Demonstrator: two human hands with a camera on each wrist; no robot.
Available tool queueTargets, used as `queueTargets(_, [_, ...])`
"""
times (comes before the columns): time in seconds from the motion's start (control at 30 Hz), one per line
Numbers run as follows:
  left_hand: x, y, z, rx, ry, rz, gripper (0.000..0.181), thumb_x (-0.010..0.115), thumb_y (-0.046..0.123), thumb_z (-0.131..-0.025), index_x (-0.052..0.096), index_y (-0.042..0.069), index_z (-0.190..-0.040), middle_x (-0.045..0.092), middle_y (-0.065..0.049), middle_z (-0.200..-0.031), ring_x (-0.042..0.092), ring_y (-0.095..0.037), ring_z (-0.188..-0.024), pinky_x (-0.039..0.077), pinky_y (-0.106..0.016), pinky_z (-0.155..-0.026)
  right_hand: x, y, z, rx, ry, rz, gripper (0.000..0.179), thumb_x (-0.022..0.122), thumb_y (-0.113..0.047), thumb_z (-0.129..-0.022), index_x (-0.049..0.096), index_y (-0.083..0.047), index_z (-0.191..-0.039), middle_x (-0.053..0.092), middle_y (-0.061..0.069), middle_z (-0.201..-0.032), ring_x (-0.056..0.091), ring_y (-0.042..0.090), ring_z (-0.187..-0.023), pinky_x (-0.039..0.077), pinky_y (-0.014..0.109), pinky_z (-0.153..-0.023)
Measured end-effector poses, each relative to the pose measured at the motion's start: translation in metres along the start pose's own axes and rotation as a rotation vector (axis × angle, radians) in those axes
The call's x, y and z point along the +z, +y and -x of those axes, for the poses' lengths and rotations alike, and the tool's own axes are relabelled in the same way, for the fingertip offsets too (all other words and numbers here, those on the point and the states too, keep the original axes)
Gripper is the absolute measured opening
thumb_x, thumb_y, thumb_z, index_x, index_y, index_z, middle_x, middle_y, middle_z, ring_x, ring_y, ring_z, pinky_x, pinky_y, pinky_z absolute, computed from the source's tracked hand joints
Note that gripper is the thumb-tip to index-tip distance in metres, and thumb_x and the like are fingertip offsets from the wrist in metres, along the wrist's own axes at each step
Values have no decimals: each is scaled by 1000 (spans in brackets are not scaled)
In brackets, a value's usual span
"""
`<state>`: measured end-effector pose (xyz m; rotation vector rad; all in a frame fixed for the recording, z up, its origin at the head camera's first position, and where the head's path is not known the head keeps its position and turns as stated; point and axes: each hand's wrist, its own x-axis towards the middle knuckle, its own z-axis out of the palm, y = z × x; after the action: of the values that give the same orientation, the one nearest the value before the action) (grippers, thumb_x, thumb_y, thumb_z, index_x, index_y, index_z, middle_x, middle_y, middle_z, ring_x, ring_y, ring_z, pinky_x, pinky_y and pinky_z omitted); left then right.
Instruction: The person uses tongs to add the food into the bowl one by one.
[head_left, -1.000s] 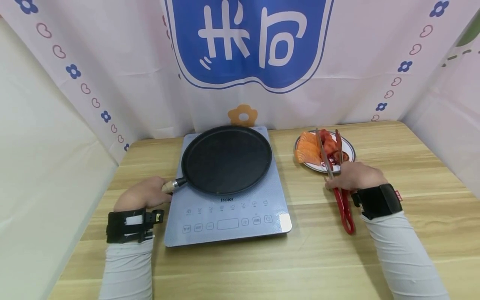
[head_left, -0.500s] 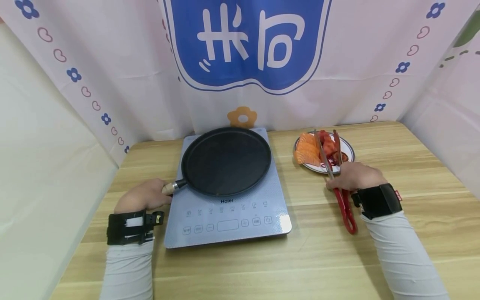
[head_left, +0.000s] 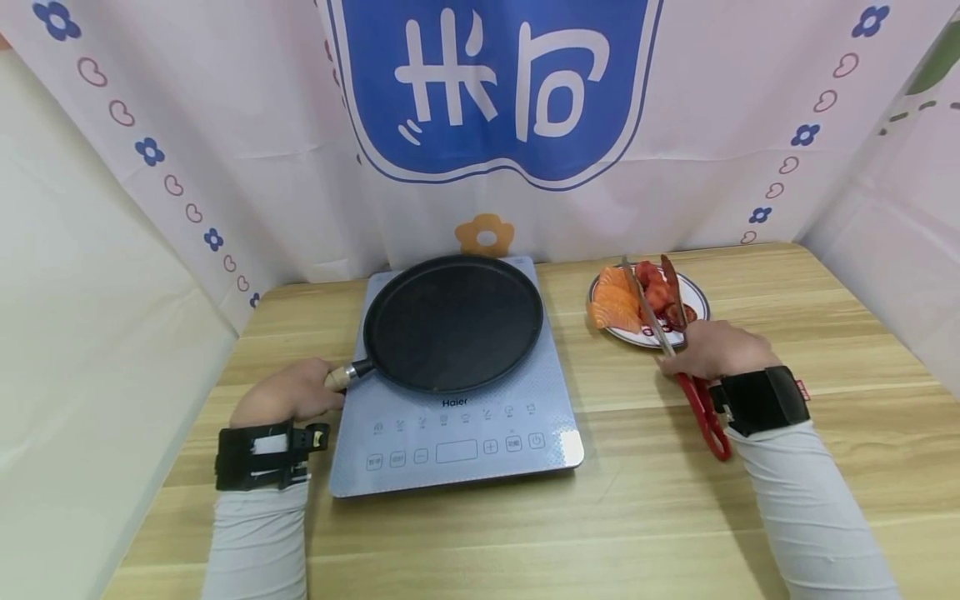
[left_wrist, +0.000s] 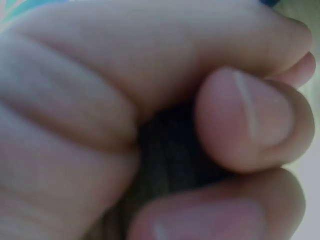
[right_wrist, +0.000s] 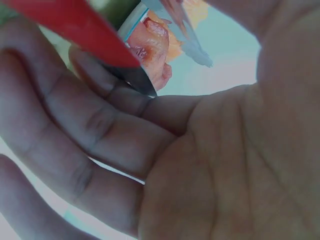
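Note:
My left hand [head_left: 288,392] grips the wooden-ended handle [head_left: 341,377] of a flat black pan [head_left: 453,323], which sits on a grey induction cooker [head_left: 457,450]. In the left wrist view its fingers [left_wrist: 245,120] curl inward; the handle cannot be made out there. On the right, my right hand [head_left: 716,350] holds red-handled metal tongs [head_left: 702,412], whose spread arms reach over a small plate [head_left: 696,296]. Orange salmon slices [head_left: 615,304] and reddish marinated meat [head_left: 660,293] lie on that plate. The right wrist view shows the red handle [right_wrist: 85,30] against my curled fingers, with meat [right_wrist: 155,47] beyond.
Everything stands on a wood-grain table [head_left: 525,542]. A pale cloth [head_left: 300,192] with a blue printed emblem hangs right behind the cooker and plate. A white panel [head_left: 97,333] borders the table's left side.
The tongs have turned slightly: their tips have shifted left over the plate and the red end has swung right. My right hand has moved a little right. The left hand and pan stay put.

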<state>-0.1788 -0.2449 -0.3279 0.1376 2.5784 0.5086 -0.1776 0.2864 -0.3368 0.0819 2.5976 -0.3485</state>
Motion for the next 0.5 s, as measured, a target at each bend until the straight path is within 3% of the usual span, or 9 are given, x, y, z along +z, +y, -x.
queueTargets(0.27, [0, -1, -1, -6, -6, 12, 17, 64, 14, -93, 53, 11, -80, 53, 2, -65, 52, -12, -56, 45, -27, -55, -1, 7, -2, -17, 28, 19, 43, 66, -45, -98, 61, -3, -93, 56, 6, -78, 55, 21, -70, 42, 32, -62])
queueTargets(0.5, [0, -1, -1, -11, -7, 13, 15, 64, 14, -94, 54, 10, -83, 53, 2, -66, 52, -13, -57, 45, -28, -55, -4, 15, -3, -24, 68, 51, 39, 67, -44, -95, 60, -8, -82, 51, 4, -73, 52, 20, -68, 40, 33, -61])
